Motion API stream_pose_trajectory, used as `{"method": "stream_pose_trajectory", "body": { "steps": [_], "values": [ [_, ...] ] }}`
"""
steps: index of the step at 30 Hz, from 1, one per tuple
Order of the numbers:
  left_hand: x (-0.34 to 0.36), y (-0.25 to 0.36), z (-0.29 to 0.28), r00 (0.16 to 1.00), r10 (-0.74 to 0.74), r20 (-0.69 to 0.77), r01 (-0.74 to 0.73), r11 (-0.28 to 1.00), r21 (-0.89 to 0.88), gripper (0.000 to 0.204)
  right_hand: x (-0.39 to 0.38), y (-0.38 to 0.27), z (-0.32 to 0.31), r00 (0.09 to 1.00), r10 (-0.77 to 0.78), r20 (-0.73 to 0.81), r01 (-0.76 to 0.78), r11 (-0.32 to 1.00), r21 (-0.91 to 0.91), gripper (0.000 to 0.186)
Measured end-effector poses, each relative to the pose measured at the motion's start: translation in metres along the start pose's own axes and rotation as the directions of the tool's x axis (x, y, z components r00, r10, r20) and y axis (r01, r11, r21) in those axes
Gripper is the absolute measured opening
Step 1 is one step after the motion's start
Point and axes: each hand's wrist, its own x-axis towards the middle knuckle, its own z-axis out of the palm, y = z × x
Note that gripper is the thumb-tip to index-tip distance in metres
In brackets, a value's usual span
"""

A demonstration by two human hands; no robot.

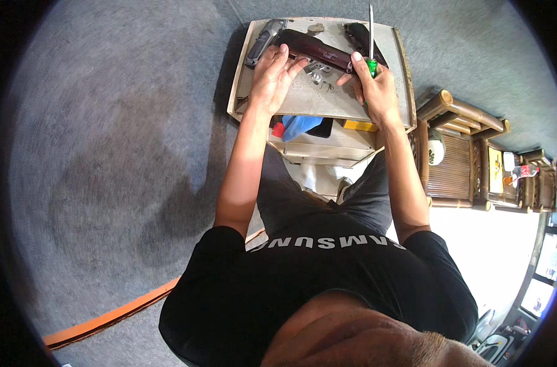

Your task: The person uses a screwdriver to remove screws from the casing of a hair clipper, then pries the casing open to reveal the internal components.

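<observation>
At twelve o'clock, the left hand [269,81] holds a casing [315,50]; the right hand [379,90], casing and screwdriver [371,63]. Seemingly metal parts [316,78] lie beneath.

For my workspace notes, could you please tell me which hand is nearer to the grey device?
Left. The left hand is just on the near side of the grey device; the right hand is farther off, to its right.
</observation>
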Motion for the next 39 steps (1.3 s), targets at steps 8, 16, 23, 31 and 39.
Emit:
{"method": "stream_pose_trajectory", "body": {
  "steps": [8, 16, 23, 31, 39],
  "values": [
    [0.002, 0.001, 0.027, 1.0, 0.029, 0.005, -0.029, 0.997, -0.078, 0.046, -0.002, 0.002, 0.001, 0.984, -0.028, 0.175, 0.053, 0.989, -0.14, 0.047],
    [0.001, -0.012, 0.027, 0.987, -0.112, 0.115, 0.131, 0.975, -0.181, 0.071, -0.01, -0.006, 0.013, 0.965, -0.023, 0.26, 0.131, 0.905, -0.406, 0.048],
    [0.014, 0.021, 0.016, 1.0, -0.001, 0.028, -0.005, 0.976, 0.216, 0.073, 0.0, 0.014, 0.005, 0.971, -0.076, 0.226, 0.078, 0.997, -0.002, 0.028],
    [0.01, 0.019, -0.004, 0.993, -0.082, 0.083, 0.059, 0.966, 0.252, 0.07, -0.008, 0.012, 0.011, 0.97, -0.127, 0.209, 0.143, 0.988, -0.064, 0.03],
    [-0.002, 0.016, 0.012, 0.991, 0.111, -0.078, -0.06, 0.874, 0.482, 0.059, -0.008, 0.011, 0.003, 0.982, -0.149, 0.113, 0.161, 0.981, -0.105, 0.026]
  ]
}}
